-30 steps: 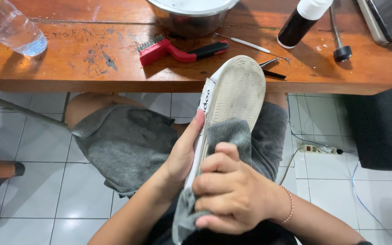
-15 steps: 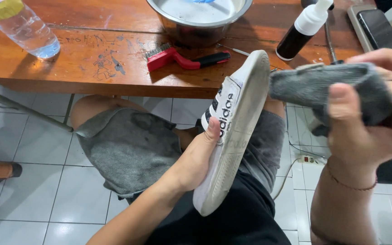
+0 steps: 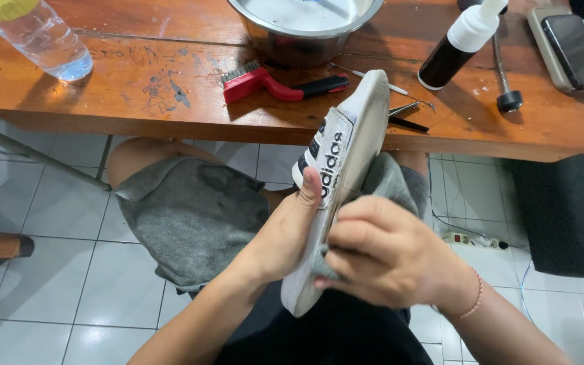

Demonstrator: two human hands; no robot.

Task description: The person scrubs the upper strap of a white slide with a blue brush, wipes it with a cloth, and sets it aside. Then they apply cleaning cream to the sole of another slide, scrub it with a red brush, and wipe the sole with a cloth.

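My left hand [image 3: 284,233] grips a white sneaker [image 3: 346,152] by its side, thumb up along the upper, with the sole turned to the right and the toe pointing at the table. My right hand [image 3: 390,253] presses a grey cloth [image 3: 388,181] against the sole near the heel. The cloth drapes behind the shoe and is partly hidden by my fingers. Both hands are over my lap, in front of the wooden table [image 3: 170,94].
On the table are a steel bowl [image 3: 305,27], a red and black wire brush [image 3: 278,82], a black bottle with a white top [image 3: 457,47], a clear water bottle [image 3: 38,40], small metal tools [image 3: 407,111] and a phone [image 3: 576,44]. A grey cloth [image 3: 190,216] covers my left knee.
My right hand came down from the raised position at the right and now presses the grey cloth against the sole. The left hand kept hold of the shoe.
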